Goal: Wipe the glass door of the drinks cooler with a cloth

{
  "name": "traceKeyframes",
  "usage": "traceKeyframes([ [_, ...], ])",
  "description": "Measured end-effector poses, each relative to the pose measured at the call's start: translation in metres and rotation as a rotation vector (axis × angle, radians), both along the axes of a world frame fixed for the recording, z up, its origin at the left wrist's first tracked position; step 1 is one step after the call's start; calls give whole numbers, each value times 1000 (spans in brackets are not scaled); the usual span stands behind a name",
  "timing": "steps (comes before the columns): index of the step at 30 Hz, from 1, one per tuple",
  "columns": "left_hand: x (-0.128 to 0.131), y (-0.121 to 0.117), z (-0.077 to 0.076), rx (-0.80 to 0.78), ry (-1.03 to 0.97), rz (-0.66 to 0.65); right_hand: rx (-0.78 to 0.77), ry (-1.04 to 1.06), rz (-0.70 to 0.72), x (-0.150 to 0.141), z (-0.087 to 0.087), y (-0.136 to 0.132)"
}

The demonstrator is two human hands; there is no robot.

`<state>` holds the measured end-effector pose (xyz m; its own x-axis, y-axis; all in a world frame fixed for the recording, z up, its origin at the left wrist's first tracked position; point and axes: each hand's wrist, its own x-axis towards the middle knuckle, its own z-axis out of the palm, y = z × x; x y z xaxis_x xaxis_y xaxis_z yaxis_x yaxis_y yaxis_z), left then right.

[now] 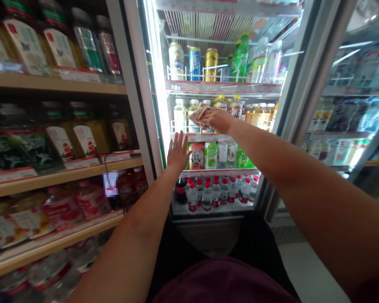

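My right hand [219, 120] presses a crumpled beige cloth [202, 115] flat in front of the lit drinks cooler, level with its second row of bottles. Lower and to the left, my left hand [177, 150] is spread with its fingers pointing up, holding nothing. It seems to rest on the cooler's glass, though the contact is hard to make out. Behind the cloth stand pale-labelled bottles [180, 114], partly hidden. A red carton-like drink [196, 155] and a green one [211, 155] show to the right of my left hand.
Wooden shelves [91, 86] with large bottles run along the left. Inside the cooler, cans [211, 64] and a green bottle [242, 57] fill the upper shelf, and several red-capped water bottles [215, 193] the bottom. Another cooler's metal frame [312, 75] rises at right.
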<state>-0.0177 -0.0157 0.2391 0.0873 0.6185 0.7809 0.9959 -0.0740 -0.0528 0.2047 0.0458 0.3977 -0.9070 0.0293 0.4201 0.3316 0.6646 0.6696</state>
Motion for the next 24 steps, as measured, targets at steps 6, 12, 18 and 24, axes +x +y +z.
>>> traceKeyframes([
  [6,1,-3,0,-20,13,25,-46,194,-53,14,28,16],
  [12,0,-5,-2,-26,28,30,-34,372,-54,45,42,34],
  [18,0,-6,-3,-15,15,20,-45,596,-50,77,34,53],
  [24,-1,-2,-4,-7,16,20,-40,705,-127,107,1,51],
])
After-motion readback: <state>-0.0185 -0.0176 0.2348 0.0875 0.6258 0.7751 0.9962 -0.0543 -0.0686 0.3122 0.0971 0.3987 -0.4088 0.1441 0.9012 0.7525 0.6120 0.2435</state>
